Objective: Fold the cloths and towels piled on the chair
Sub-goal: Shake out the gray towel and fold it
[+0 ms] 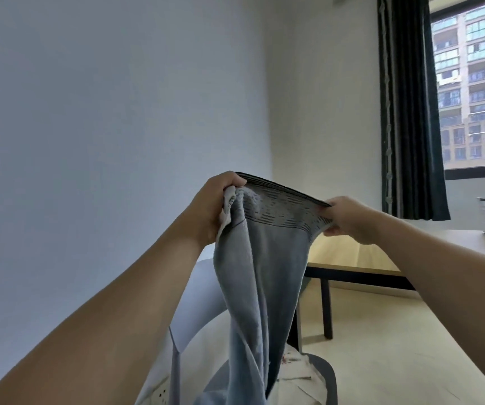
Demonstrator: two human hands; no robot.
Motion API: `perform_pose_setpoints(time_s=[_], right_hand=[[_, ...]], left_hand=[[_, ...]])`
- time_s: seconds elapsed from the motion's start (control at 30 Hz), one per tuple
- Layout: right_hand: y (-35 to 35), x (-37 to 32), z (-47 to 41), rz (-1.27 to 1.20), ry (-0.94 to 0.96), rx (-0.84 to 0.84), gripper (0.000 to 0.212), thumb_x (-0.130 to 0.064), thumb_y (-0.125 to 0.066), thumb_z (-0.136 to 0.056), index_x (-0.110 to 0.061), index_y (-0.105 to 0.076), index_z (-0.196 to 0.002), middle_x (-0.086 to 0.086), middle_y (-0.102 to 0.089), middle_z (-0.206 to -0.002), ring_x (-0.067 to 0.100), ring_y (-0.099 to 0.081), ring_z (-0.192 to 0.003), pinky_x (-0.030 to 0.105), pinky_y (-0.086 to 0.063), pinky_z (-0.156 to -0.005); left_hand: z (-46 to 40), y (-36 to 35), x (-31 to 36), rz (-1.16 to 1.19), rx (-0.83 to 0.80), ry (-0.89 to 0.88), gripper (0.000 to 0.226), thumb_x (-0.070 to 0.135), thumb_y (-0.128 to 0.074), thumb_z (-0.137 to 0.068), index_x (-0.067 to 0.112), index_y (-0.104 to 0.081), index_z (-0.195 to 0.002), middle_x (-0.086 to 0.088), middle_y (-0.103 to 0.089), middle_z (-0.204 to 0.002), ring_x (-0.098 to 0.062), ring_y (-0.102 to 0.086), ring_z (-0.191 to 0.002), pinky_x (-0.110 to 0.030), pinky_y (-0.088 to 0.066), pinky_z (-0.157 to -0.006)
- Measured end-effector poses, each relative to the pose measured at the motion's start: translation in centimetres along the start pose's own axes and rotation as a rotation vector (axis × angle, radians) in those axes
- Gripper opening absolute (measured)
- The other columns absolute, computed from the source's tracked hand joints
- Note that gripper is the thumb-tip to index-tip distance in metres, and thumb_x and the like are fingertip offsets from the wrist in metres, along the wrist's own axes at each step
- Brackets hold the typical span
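Both hands, left hand (216, 204) and right hand (349, 219), grip the grey-blue towel's (260, 276) dark-striped top edge, stretched taut.

Bare floor (381, 331) lies open right of the chair (203, 305); the table (361, 267) and wall (89, 112) hem in beyond.

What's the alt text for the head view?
Both hands, left hand and right hand, grip the patterned top edge of a grey-blue towel, holding it up over a chair. Behind: a table, dark curtain and window.
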State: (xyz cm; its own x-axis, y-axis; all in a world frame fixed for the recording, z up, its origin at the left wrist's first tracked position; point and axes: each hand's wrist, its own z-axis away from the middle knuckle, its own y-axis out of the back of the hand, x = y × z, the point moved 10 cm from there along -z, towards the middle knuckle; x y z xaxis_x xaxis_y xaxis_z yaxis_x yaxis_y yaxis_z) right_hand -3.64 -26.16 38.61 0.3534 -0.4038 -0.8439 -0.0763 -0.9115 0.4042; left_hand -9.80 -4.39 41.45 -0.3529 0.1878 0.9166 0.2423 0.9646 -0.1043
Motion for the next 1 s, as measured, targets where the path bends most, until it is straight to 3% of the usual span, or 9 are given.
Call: perform_pose_setpoints(time_s=[0.07,0.13,0.27,0.47,0.53,0.63,0.77,0.87,1.0], right_hand=[[-0.2,0.2,0.0,-0.124,-0.046,0.02,0.007,-0.01,-0.055,-0.094,-0.003,-0.056,-0.097,0.016,-0.059,-0.093,0.021,-0.057,-0.074,0.03,-0.053,-0.067],[-0.7,0.2,0.2,-0.208,-0.078,0.044,0.016,-0.008,-0.062,-0.09,-0.004,-0.049,-0.1,0.019,-0.059,-0.095,0.025,-0.058,-0.078,0.032,-0.054,-0.067],[-0.3,-0.5,0.7,-0.212,-0.033,0.215,0.039,-0.006,-0.067,-0.086,-0.013,-0.036,-0.109,0.014,-0.054,-0.084,0.021,-0.053,-0.061,0.033,-0.053,-0.057],[-1.8,-4.8,1.3,-0.069,0.222,0.139,0.009,-0.01,-0.06,-0.091,-0.004,-0.056,-0.086,0.014,-0.061,-0.084,0.025,-0.058,-0.078,0.04,-0.053,-0.073],[-3.0,-6.6,1.9,-0.092,0.271,0.043,0.009,-0.007,-0.054,-0.095,-0.007,-0.059,-0.088,0.011,-0.062,-0.085,0.022,-0.059,-0.08,0.031,-0.053,-0.071],[-4.3,-9.3,2.8,-0.136,0.337,-0.005,0.012,-0.001,-0.05,-0.095,-0.013,-0.049,-0.098,0.01,-0.059,-0.079,0.018,-0.055,-0.064,0.026,-0.049,-0.059],[-5.3,-12.1,3.3,-0.228,0.353,-0.054,0.029,0.01,-0.036,-0.091,-0.015,-0.052,-0.089,0.011,-0.056,-0.074,0.021,-0.053,-0.063,0.026,-0.051,-0.056],[-6.1,-13.3,3.3,-0.311,0.281,-0.105,0.039,0.012,-0.03,-0.088,0.002,-0.065,-0.102,0.016,-0.065,-0.092,0.027,-0.059,-0.08,0.035,-0.058,-0.074],[-6.4,-14.7,3.9,-0.632,0.206,-0.195,0.029,-0.012,-0.036,-0.089,0.001,-0.059,-0.101,0.017,-0.055,-0.095,0.03,-0.053,-0.084,0.045,-0.052,-0.085]], left_hand=[[0.6,-2.4,1.0,0.104,-0.118,-0.078,0.033,0.022,-0.046,-0.087,0.009,-0.07,-0.105,-0.016,-0.065,-0.098,-0.027,-0.063,-0.088,-0.035,-0.052,-0.084],[1.3,-4.2,1.8,0.184,-0.192,-0.118,0.039,0.025,-0.043,-0.088,0.007,-0.069,-0.112,-0.016,-0.062,-0.103,-0.029,-0.061,-0.092,-0.037,-0.052,-0.087],[1.1,-4.2,2.3,0.255,-0.128,-0.153,0.029,0.022,-0.045,-0.086,0.009,-0.064,-0.067,-0.007,-0.063,-0.079,-0.023,-0.062,-0.08,-0.037,-0.048,-0.085],[1.8,-0.3,4.9,-0.563,0.165,-0.318,0.041,0.03,-0.056,-0.085,0.017,-0.027,-0.06,0.001,-0.028,-0.057,-0.013,-0.028,-0.053,-0.029,-0.027,-0.057],[2.0,-0.1,5.2,-0.718,0.132,-0.271,0.042,0.034,-0.049,-0.09,0.011,-0.042,-0.056,0.003,-0.042,-0.057,-0.013,-0.039,-0.056,-0.029,-0.033,-0.059],[2.4,-0.2,6.5,-0.893,0.094,-0.264,0.037,0.032,-0.048,-0.088,0.018,-0.072,-0.064,0.002,-0.064,-0.093,-0.015,-0.057,-0.091,-0.029,-0.043,-0.08],[3.0,0.2,9.6,-0.959,0.113,-0.365,0.023,0.029,-0.058,-0.087,0.032,-0.076,-0.074,0.019,-0.064,-0.099,-0.005,-0.055,-0.106,-0.029,-0.041,-0.095],[3.5,0.5,11.6,-0.951,0.125,-0.452,0.021,0.029,-0.059,-0.089,0.037,-0.077,-0.081,0.024,-0.067,-0.094,-0.001,-0.057,-0.104,-0.03,-0.044,-0.099],[4.2,0.8,13.6,-1.009,0.171,-0.528,0.019,0.03,-0.06,-0.089,0.037,-0.077,-0.085,0.025,-0.067,-0.089,-0.002,-0.058,-0.101,-0.029,-0.046,-0.094]])
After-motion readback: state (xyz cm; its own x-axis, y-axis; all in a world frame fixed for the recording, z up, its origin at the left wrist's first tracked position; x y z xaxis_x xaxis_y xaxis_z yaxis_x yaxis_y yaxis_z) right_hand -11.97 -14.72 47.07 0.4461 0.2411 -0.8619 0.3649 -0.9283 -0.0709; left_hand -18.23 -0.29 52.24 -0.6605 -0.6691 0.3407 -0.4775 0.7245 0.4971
